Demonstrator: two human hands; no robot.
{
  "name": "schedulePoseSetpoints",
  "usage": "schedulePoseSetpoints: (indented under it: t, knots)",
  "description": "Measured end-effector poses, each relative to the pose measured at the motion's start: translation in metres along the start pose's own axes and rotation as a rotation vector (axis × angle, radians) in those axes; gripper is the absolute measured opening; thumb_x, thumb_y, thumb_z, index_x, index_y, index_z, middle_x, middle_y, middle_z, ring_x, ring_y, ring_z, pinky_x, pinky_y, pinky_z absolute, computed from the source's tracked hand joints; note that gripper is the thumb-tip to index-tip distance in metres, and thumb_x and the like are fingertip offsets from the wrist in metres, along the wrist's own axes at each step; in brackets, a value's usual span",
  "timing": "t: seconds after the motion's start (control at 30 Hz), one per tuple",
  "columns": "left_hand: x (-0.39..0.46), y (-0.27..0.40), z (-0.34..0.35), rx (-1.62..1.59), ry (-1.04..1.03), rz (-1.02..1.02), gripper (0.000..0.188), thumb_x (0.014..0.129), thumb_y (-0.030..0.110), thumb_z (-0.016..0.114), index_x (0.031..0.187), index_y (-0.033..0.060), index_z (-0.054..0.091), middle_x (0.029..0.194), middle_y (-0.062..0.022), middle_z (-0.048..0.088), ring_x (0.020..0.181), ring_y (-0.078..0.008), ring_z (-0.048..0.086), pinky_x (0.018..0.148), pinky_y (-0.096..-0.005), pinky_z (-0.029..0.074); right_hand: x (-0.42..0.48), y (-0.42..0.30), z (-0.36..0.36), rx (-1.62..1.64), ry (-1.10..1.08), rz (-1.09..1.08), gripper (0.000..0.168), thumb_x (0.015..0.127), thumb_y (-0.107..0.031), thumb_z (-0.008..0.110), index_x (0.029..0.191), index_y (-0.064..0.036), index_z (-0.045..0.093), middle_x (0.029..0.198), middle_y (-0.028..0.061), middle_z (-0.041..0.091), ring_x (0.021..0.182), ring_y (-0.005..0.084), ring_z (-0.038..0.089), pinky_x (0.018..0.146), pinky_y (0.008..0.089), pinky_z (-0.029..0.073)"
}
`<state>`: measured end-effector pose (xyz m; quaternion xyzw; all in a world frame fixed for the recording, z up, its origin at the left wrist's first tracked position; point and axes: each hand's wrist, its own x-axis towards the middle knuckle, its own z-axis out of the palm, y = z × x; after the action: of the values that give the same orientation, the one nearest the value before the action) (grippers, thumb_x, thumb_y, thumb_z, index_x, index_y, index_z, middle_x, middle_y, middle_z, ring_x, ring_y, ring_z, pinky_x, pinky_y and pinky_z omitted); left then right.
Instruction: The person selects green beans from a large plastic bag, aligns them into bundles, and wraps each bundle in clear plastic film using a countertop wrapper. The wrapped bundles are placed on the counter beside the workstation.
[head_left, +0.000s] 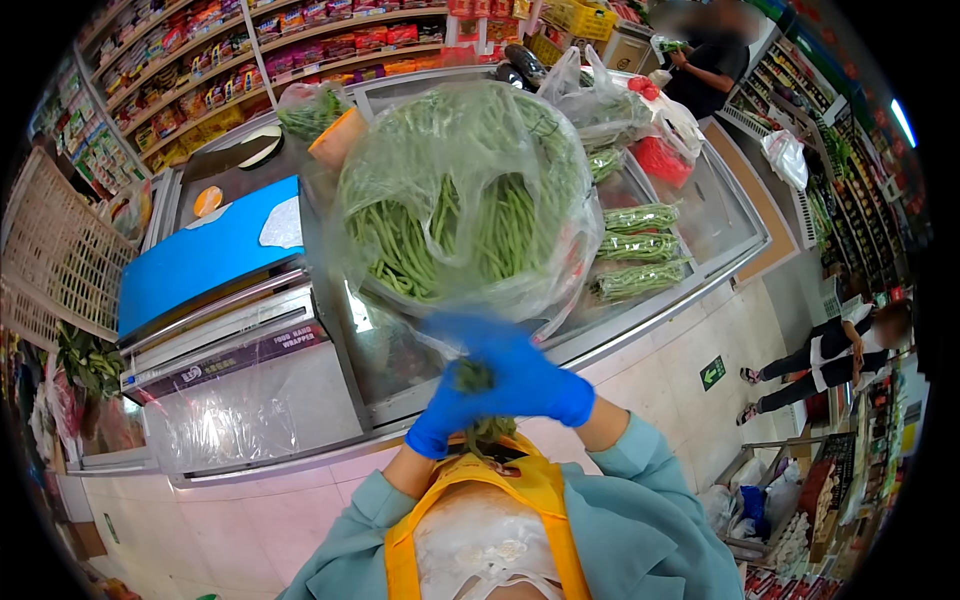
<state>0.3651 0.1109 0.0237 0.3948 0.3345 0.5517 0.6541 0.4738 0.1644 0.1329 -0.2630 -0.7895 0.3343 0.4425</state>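
Both my hands wear blue gloves and meet in front of my yellow apron (551, 480). Between them is a bunch of green vegetables (475, 377), mostly covered by the fingers, with its lower end hanging out below. My left hand (444, 411) grips it from the left side. Across its front and top lies my right hand (525, 379), whose fingers are blurred. Just beyond the hands stands a large round heap of long green beans (397, 251) under a clear plastic bag (472, 112). Three wrapped bean bundles (637, 246) lie to its right.
A food wrapping machine (240, 330) with a blue top stands at the left on the glass-topped counter (394, 367). An orange tape roll (336, 139) leans by the bean bag. White crates (67, 247) rise at far left. Two people (705, 71) are at the right, apart from me.
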Motion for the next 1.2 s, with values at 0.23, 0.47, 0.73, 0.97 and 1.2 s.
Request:
schedulePoseSetpoints:
  t: [0.23,0.47,0.73,0.97,1.2]
  knots:
    - [-0.006,-0.004,-0.009,0.13,0.025,-0.022,0.035,0.073,-0.001,0.062,0.106,0.0003,0.051,0.094,-0.0137,0.061,0.088,-0.0229,0.061,0.079,-0.0353,0.05,0.01,-0.009,0.0,-0.019,-0.579,-0.06,0.021,0.075,-0.021,0.066,0.093,-0.01,0.066,0.084,0.009,0.062,0.069,0.0265,0.058,0.062,0.0309,0.047]
    - [0.0,0.022,-0.013,-0.182,0.024,-0.119,0.032,0.072,-0.002,0.062,0.102,0.0006,0.051,0.092,-0.0124,0.061,0.088,-0.0229,0.061,0.079,-0.0354,0.05,0.044,0.068,-0.037,-0.247,-0.467,0.229,0.035,0.075,-0.012,0.059,0.109,-0.015,0.061,0.103,0.0096,0.061,0.088,0.0285,0.059,0.079,0.0344,0.047]
    - [-0.015,0.041,-0.028,-0.155,0.275,-0.12,0.024,0.069,-0.001,0.066,0.09,0.0013,0.056,0.082,-0.0078,0.059,0.075,-0.019,0.061,0.069,-0.0309,0.051,0.053,0.175,-0.115,-1.153,-0.839,-0.214,0.03,0.07,-0.011,0.055,0.098,-0.021,0.062,0.111,0.0013,0.055,0.098,0.0246,0.053,0.08,0.0377,0.043]
    - [-0.027,0.061,-0.018,-0.257,0.388,-0.048,0.027,0.069,-0.001,0.066,0.094,0.001,0.056,0.083,-0.0076,0.06,0.076,-0.0189,0.06,0.069,-0.0313,0.051,0.097,0.184,-0.12,-1.048,-0.984,-0.518,0.031,0.069,-0.016,0.061,0.099,-0.022,0.061,0.106,0.0013,0.056,0.098,0.0246,0.053,0.084,0.038,0.04]
    - [-0.027,0.061,-0.014,-0.226,0.378,-0.037,0.029,0.069,-0.001,0.066,0.096,0.0007,0.056,0.086,-0.0074,0.06,0.077,-0.0178,0.06,0.07,-0.0306,0.051,0.094,0.175,-0.098,-0.724,-0.911,0.077,0.036,0.073,-0.013,0.061,0.108,-0.016,0.057,0.11,0.0087,0.055,0.103,0.0321,0.051,0.085,0.0402,0.043]
